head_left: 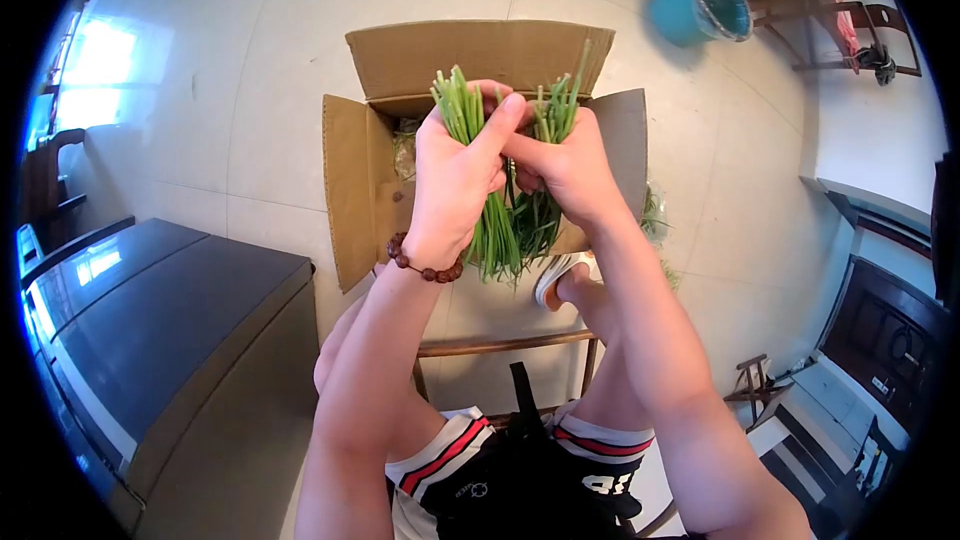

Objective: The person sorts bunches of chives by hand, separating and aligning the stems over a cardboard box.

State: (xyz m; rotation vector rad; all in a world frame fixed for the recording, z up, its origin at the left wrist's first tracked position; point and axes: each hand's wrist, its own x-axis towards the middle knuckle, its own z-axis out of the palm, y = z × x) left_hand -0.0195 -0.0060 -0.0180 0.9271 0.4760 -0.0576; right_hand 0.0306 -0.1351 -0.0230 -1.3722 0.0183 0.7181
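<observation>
Two bunches of long green stalks are up in my hands, above an open cardboard box. My left hand, with a brown bead bracelet at its wrist, is closed round one bunch, cut pale ends upward. Round the other bunch my right hand is wrapped. Both hands touch at the thumbs and fingers. The leafy ends hang below them over the near side of the box. Part of the box's inside is hidden behind my hands.
A teal bucket stands on the tiled floor at the upper right, beside wooden furniture. At the left is a dark-topped cabinet. Loose green bits lie right of the box. A wooden bar crosses before my legs.
</observation>
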